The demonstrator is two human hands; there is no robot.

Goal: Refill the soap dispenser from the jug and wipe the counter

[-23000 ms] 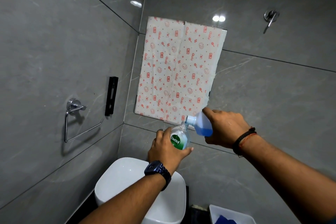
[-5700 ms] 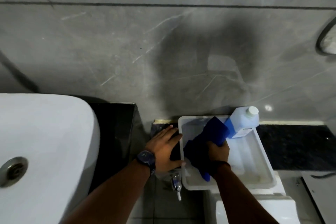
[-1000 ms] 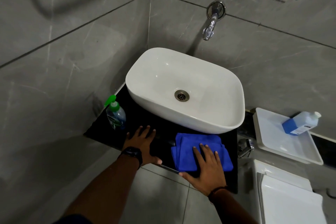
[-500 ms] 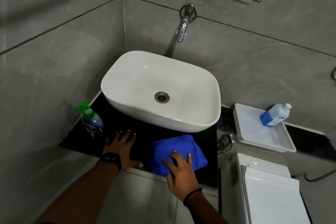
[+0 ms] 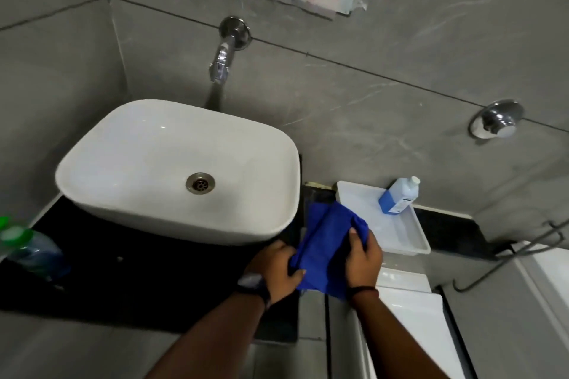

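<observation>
A blue cloth (image 5: 326, 243) is bunched between both hands, lifted at the right end of the black counter (image 5: 138, 274). My left hand (image 5: 277, 268) grips its lower left edge. My right hand (image 5: 363, 261) grips its right side. The soap dispenser (image 5: 27, 249), with a green pump top and bluish liquid inside, stands at the counter's far left, blurred. The jug (image 5: 398, 197), a clear bottle part-filled with blue liquid under a white cap, leans in the far corner of a white tray (image 5: 400, 237).
A white basin (image 5: 147, 163) sits on the counter under a chrome wall tap (image 5: 223, 55). A white toilet cistern (image 5: 412, 317) lies below the tray. A chrome wall fitting (image 5: 495, 118) and a hose (image 5: 508, 255) are at the right.
The cloth lay flat on the counter under my right hand; now both hands hold it bunched and raised further right, near the tray. My left hand left the counter. The view shifted right.
</observation>
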